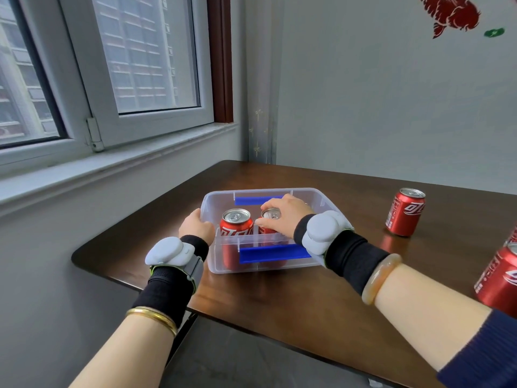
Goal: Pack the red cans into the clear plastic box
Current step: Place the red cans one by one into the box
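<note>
- Your left hand (195, 226) grips the clear plastic box's (327, 201) left rim.
- Your right hand (284, 217) clasps a red can (270, 217) inside the box, beside another can (236, 224).
- Two more cans (405, 211) stand on the tabletop (307, 303).

Clear plastic box (330, 201) sits open on the table, two red cans upright inside: one (235, 223) at left, one (270, 219) beside it. Another can (405, 212) stands well right, a fourth (499, 278) nearer.
</note>
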`<state>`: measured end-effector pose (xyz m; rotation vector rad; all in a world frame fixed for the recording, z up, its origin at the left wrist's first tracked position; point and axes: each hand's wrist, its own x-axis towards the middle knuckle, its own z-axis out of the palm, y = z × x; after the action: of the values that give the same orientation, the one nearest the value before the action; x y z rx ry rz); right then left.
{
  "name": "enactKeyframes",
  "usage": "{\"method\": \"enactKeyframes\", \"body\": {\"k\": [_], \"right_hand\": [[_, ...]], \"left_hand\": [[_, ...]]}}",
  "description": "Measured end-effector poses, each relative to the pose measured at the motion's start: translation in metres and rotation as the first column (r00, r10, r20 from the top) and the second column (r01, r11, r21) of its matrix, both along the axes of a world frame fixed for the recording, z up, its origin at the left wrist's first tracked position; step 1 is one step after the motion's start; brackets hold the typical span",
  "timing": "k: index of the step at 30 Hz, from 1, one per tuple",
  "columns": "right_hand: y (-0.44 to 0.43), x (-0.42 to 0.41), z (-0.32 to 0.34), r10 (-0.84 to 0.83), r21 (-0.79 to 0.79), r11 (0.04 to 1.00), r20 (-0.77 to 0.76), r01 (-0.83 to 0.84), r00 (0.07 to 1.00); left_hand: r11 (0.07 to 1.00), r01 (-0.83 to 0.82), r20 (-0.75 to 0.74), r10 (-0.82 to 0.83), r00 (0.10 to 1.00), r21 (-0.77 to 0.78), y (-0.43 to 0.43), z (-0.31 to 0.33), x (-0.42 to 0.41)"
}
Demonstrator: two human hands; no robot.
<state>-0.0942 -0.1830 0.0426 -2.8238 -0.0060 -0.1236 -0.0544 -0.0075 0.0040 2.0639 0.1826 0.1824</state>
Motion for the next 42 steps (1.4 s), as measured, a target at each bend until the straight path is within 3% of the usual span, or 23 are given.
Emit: {"method": "enactKeyframes", "body": {"k": [5, 8, 12, 18, 32, 42], "right_hand": [[-0.023, -0.001, 0.008, -0.085, 0.136, 0.987, 0.021, 0.082, 0.996], [-0.056, -0.002, 0.006, -0.259, 0.037, 0.966, 0.109, 0.257, 0.96], [-0.093, -0.01, -0.008, -0.455, -0.06, 0.889, -0.014, 0.453, 0.89], [-0.115, -0.015, -0.013, -0.423, 0.077, 0.9, -0.075, 0.429, 0.903], [-0.193, -0.099, -0.008, -0.576, 0.025, 0.814, -0.086, 0.58, 0.813], [-0.222, -0.124, 0.004, -0.6, -0.026, 0.799, -0.074, 0.6, 0.796]], "left_hand": [[1.0, 0.01, -0.01, -0.01, 1.0, -0.006, 0.002, -0.001, 0.001], [1.0, 0.015, -0.016, -0.015, 1.0, -0.018, 0.001, 0.0, 0.0], [1.0, 0.014, -0.03, -0.015, 0.999, -0.016, 0.002, 0.001, -0.001], [1.0, 0.014, -0.03, -0.014, 0.999, -0.011, -0.002, 0.001, 0.003], [0.974, 0.224, -0.018, -0.225, 0.974, -0.04, -0.091, -0.005, -0.019], [0.969, 0.243, -0.019, -0.244, 0.97, -0.056, -0.126, -0.009, -0.026]]}}
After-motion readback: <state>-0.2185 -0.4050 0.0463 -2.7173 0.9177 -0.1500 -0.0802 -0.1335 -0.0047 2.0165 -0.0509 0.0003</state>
